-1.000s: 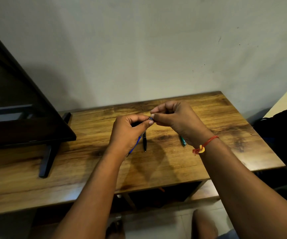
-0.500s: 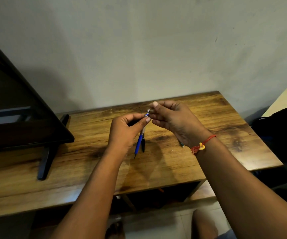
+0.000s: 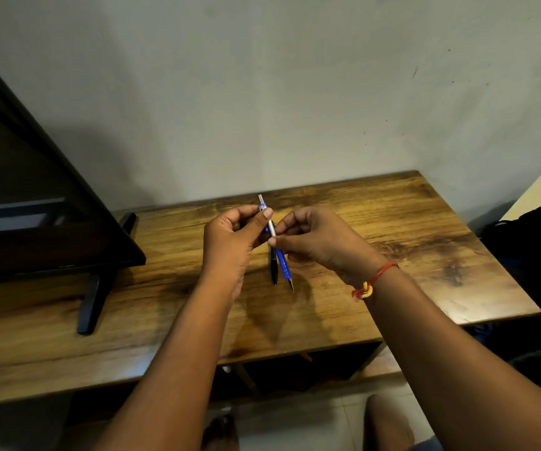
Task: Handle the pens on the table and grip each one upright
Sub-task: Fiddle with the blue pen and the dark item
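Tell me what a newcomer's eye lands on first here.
The blue pen stands out first, held tip down above the middle of the wooden table, gripped by the left hand near its top and pinched by the right hand lower down. Next comes the red thread band on the right wrist, then the black pen lying on the table under the hands, and the dark screen at the left.

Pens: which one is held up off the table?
The blue pen, pinched between the left hand and right hand; the black pen lies flat on the table.
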